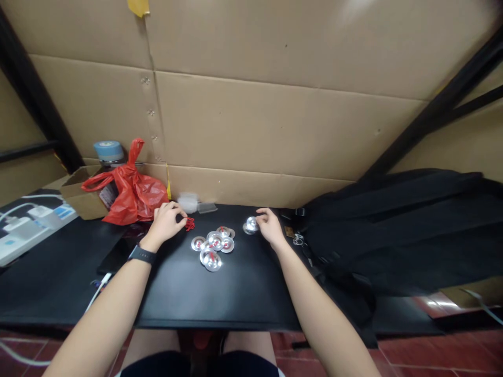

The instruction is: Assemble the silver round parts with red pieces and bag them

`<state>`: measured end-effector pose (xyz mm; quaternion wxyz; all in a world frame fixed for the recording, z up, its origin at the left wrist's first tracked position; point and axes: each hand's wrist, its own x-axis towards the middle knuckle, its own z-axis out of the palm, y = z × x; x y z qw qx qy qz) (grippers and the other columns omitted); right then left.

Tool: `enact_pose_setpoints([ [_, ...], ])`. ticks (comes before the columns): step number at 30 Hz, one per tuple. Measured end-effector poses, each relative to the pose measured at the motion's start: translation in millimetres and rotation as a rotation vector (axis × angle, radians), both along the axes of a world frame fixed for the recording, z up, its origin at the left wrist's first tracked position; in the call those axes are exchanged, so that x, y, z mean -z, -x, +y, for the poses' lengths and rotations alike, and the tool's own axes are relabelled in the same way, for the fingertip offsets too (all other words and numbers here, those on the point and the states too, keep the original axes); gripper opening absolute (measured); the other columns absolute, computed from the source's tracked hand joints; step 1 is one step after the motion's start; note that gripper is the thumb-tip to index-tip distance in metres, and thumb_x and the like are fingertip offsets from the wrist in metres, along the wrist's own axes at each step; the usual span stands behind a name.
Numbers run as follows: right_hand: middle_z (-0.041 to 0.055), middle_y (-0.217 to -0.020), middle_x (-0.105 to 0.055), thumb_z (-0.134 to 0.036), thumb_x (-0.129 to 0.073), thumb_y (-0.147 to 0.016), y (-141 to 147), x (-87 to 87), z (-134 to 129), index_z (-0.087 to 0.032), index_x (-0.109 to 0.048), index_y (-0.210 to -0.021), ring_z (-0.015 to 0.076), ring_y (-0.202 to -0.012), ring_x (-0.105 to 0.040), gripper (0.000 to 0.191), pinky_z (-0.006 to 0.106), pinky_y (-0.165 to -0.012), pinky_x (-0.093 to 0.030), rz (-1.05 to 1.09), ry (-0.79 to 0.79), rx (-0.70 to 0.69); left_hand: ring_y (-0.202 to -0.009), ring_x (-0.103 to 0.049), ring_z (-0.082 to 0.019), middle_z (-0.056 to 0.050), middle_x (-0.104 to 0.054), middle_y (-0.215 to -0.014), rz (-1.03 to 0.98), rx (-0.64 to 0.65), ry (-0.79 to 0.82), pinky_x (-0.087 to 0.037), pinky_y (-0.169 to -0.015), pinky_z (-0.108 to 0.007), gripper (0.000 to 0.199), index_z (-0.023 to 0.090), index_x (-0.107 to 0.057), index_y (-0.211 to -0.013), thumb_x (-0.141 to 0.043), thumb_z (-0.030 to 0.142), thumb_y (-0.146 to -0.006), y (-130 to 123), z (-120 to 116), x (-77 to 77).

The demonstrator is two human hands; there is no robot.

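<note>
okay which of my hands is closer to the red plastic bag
Left. Your left hand is just beside the lower right edge of the red plastic bag, while your right hand is well to its right, at the separate metal discs.

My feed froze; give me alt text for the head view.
Left hand at red cord, right hand at shiny discs, on a black table. Between them lies a pile of similar discs, some with red; a red bag stands beyond the left hand.

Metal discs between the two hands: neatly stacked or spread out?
Spread out: the metal discs lie in a loose, overlapping cluster.
</note>
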<state>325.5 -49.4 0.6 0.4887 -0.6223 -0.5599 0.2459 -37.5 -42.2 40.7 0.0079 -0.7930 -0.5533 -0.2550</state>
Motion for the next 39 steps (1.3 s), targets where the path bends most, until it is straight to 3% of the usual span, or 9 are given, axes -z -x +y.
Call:
enact_pose_setpoints([
  [7, 0.0019, -0.092, -0.074, -0.022, -0.049, -0.086, -0.2, 10.3, 4.0, -0.025, -0.06, -0.103, 0.0238, -0.099, -0.064, 0.02, 0.039, -0.084, -0.037, -0.361, 0.157, 0.079, -0.11, -0.053, -0.03, -0.007, -0.066, -0.11, 0.039, -0.017, 0.09, -0.039, -0.089, -0.043, 0.017, 0.025, -0.075, -0.087, -0.062, 0.035, -0.082, 0.2, 3.5, 6.3],
  [14, 0.0038, -0.089, -0.071, -0.024, -0.047, -0.09, 7.5, 13.8, 3.6, -0.023, -0.063, -0.101, 0.0255, -0.096, -0.062, 0.019, 0.041, -0.084, -0.034, -0.444, 0.11, 0.014, -0.109, -0.052, -0.032, -0.009, -0.067, -0.11, 0.054, 0.008, 0.095, -0.04, -0.088, -0.044, 0.02, 0.025, -0.075, -0.091, -0.059, 0.035, -0.084, 0.6, 3.5, 6.6],
  [19, 0.0095, -0.105, -0.068, -0.022, -0.047, -0.091, 14.6, 3.1, -4.1, -0.023, -0.067, -0.101, 0.0278, -0.103, -0.055, 0.023, 0.043, -0.087, -0.034, -0.524, -0.007, 0.021, -0.105, -0.053, -0.031, -0.009, -0.068, -0.108, 0.045, 0.017, 0.078, -0.041, -0.086, -0.043, 0.024, 0.025, -0.076, -0.093, -0.056, 0.038, -0.087, 0.8, 4.7, 9.0],
  [21, 0.0094, -0.109, -0.068, -0.025, -0.049, -0.093, 20.7, -5.4, -10.0, -0.025, -0.068, -0.101, 0.0275, -0.104, -0.054, 0.021, 0.044, -0.09, -0.034, -0.517, -0.095, -0.103, -0.105, -0.053, -0.031, -0.01, -0.068, -0.108, 0.044, 0.023, 0.076, -0.042, -0.086, -0.043, 0.025, 0.025, -0.075, -0.095, -0.055, 0.039, -0.088, 0.7, 4.8, 9.5],
  [25, 0.0056, -0.117, -0.069, -0.035, -0.052, -0.097, 41.9, -18.3, -23.6, -0.031, -0.071, -0.106, 0.026, -0.11, -0.055, 0.022, 0.043, -0.093, -0.035, -0.488, -0.194, -0.498, -0.104, -0.054, -0.031, -0.01, -0.068, -0.109, 0.051, 0.019, 0.093, -0.042, -0.086, -0.043, 0.03, 0.025, -0.075, -0.097, -0.049, 0.04, -0.092, -0.1, 4.1, 8.8],
  [27, 0.0048, -0.121, -0.069, -0.038, -0.053, -0.097, 53.8, -19.0, -28.4, -0.032, -0.071, -0.111, 0.0261, -0.112, -0.055, 0.024, 0.043, -0.093, -0.035, -0.501, -0.206, -0.589, -0.104, -0.054, -0.031, -0.01, -0.068, -0.11, 0.044, 0.016, 0.104, -0.043, -0.087, -0.044, 0.033, 0.025, -0.075, -0.097, -0.046, 0.039, -0.095, -0.3, 4.5, 8.4],
  [30, 0.0048, -0.118, -0.072, -0.036, -0.05, -0.099, 66.0, -15.1, -30.6, -0.031, -0.073, -0.112, 0.0255, -0.11, -0.057, 0.027, 0.043, -0.095, -0.035, -0.508, -0.215, -0.614, -0.106, -0.055, -0.031, -0.009, -0.068, -0.112, 0.017, 0.007, 0.12, -0.044, -0.087, -0.044, 0.034, 0.026, -0.075, -0.1, -0.042, 0.034, -0.096, 0.0, 6.1, 8.1],
  [35, 0.0038, -0.112, -0.074, -0.025, -0.046, -0.098, 66.2, -13.1, -27.8, -0.03, -0.073, -0.109, 0.0235, -0.106, -0.062, 0.03, 0.044, -0.097, -0.041, -0.386, -0.24, -0.53, -0.108, -0.057, -0.03, -0.007, -0.069, -0.113, -0.056, 0.022, 0.089, -0.044, -0.089, -0.044, 0.03, 0.025, -0.073, -0.099, -0.044, 0.029, -0.095, -3.6, 4.5, 3.6],
  [39, 0.0057, -0.121, -0.069, -0.018, -0.048, -0.092, 64.1, -16.2, -29.3, -0.028, -0.069, -0.119, 0.0214, -0.111, -0.064, 0.035, 0.04, -0.095, -0.049, -0.179, -0.338, -0.489, -0.103, -0.06, -0.025, -0.006, -0.07, -0.107, -0.164, 0.2, 0.033, -0.045, -0.093, -0.04, 0.023, 0.023, -0.071, -0.099, -0.049, 0.029, -0.093, -20.7, -7.7, -3.9],
])
